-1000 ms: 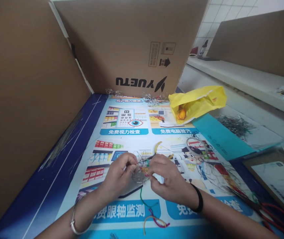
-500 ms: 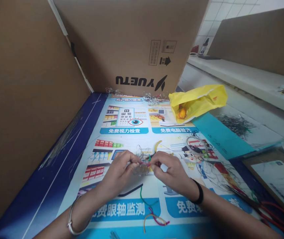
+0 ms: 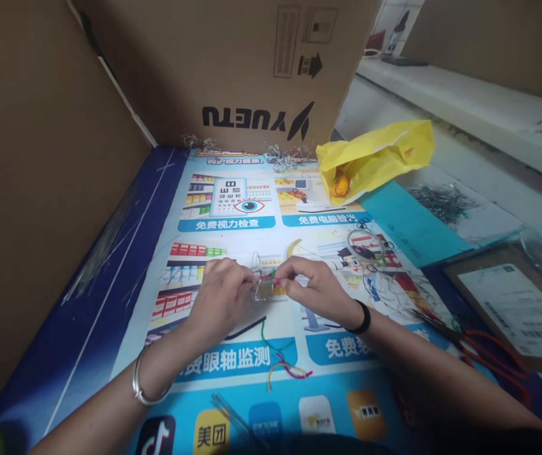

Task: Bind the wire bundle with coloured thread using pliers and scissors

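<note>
My left hand (image 3: 221, 297) and my right hand (image 3: 315, 291) meet over the printed poster mat (image 3: 233, 208). Both pinch a small tangle of thin silver wire and coloured threads (image 3: 265, 285) between their fingertips. Green, pink and yellow thread ends (image 3: 283, 363) trail from the tangle down onto the mat toward me. A silver bangle sits on my left wrist and a black band on my right wrist. Just behind my right hand lie yellow-handled pliers (image 3: 294, 245), mostly hidden.
A big cardboard box (image 3: 233, 69) stands at the back and a cardboard wall (image 3: 38, 158) at the left. A yellow plastic bag (image 3: 370, 161) lies back right. Red-handled pliers (image 3: 484, 347) and loose wire lie at right, beside a framed board (image 3: 512, 309). A heap of wire bits (image 3: 441, 199) lies beyond.
The view has tilted down, so everything sits higher in the picture and app icons show at the mat's near edge. Both hands keep pinching the tangle, fingertips drawn closer together.
</note>
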